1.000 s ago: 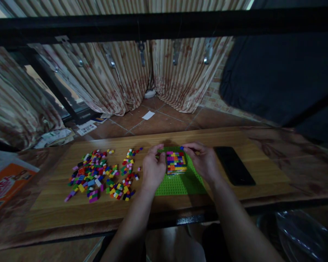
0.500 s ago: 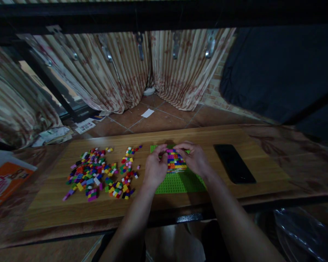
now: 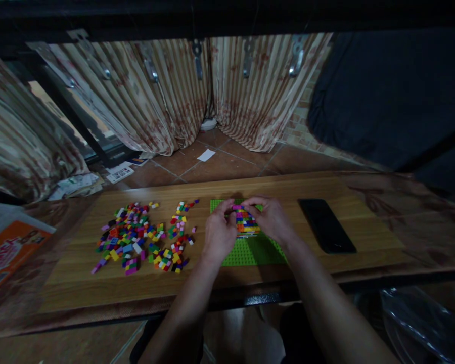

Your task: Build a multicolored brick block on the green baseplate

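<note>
Head view: my left hand (image 3: 220, 233) and right hand (image 3: 272, 220) pinch the multicoloured brick block (image 3: 244, 221) from either side, fingers closed on it, at the far end of the green baseplate (image 3: 250, 253), between both hands.

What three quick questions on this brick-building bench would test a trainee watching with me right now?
1. True or false: the black phone lies left of the green baseplate.
2. Which hands touch the multicoloured brick block? A) left hand only B) right hand only C) both
3. Fill in: the loose bricks lie spread on the wooden ____.

Key: 1 false, it lies to the right. 2 C. 3 table.
</note>
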### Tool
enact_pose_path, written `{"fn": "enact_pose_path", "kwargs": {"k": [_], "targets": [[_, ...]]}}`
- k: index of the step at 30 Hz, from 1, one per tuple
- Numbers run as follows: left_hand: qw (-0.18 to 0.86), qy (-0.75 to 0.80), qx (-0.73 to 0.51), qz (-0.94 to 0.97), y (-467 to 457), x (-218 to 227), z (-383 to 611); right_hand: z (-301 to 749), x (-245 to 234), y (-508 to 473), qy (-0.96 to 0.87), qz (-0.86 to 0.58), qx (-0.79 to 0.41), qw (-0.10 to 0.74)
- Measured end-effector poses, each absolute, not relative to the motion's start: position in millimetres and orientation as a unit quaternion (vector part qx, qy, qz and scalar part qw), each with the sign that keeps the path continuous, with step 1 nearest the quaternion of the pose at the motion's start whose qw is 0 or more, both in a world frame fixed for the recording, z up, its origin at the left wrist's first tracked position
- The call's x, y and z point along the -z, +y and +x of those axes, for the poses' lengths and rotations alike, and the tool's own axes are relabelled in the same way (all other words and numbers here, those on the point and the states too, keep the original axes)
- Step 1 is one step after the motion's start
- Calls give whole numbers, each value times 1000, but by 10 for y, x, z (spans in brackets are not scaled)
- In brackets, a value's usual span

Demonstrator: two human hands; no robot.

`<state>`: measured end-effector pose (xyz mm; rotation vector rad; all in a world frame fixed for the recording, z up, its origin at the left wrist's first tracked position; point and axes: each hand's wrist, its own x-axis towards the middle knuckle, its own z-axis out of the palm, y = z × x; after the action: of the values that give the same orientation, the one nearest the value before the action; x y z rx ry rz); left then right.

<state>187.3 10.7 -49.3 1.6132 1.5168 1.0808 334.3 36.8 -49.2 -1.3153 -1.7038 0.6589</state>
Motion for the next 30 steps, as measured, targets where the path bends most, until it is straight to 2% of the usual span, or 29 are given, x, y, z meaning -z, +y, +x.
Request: {"fn": "enact_pose_path", "kwargs": {"k": [5, 12, 30], "targets": [[332, 582, -412, 617, 102, 504, 1860, 3364, 542, 365, -676, -517, -293, 436], [340, 574, -428, 609, 112, 521, 1864, 3375, 655, 425, -588, -521, -394, 477], [349, 563, -448, 601, 113, 520, 1872, 3387, 684, 424, -617, -520, -354, 472]]}}
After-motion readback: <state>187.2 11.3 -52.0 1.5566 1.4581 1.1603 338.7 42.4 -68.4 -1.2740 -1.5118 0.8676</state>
